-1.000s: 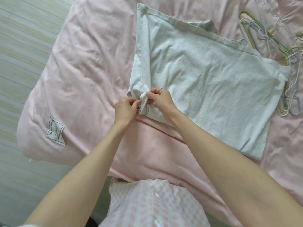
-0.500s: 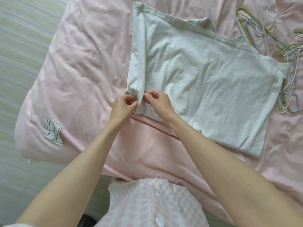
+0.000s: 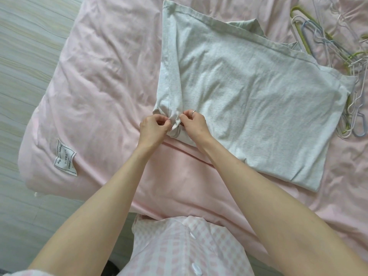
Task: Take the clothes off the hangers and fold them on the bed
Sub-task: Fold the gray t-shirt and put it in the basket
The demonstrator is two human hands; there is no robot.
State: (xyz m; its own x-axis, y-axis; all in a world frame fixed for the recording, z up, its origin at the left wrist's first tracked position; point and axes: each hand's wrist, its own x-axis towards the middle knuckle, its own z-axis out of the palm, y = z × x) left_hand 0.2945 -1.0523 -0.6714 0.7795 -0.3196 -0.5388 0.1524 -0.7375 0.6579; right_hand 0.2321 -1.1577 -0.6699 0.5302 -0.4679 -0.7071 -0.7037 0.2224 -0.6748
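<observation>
A light grey garment [image 3: 249, 100] lies spread flat on the pink bed [image 3: 103, 80], its left side folded inward in a narrow strip. At the garment's near left corner my left hand [image 3: 153, 128] and my right hand [image 3: 194, 124] sit close together. Each pinches the bunched cloth of that corner with curled fingers. A ring shows on my right hand. A pile of empty wire hangers [image 3: 338, 62], white, blue and green, lies on the bed just past the garment's right edge.
The pink duvet carries a white label [image 3: 65, 157] near its left corner. Beyond the bed's left edge is pale striped floor [image 3: 23, 56]. My pink checked shirt [image 3: 183, 250] fills the bottom of the view.
Both hands stay at the same corner and keep working the cloth. The bunched fold between them has tightened a little. The garment has not shifted.
</observation>
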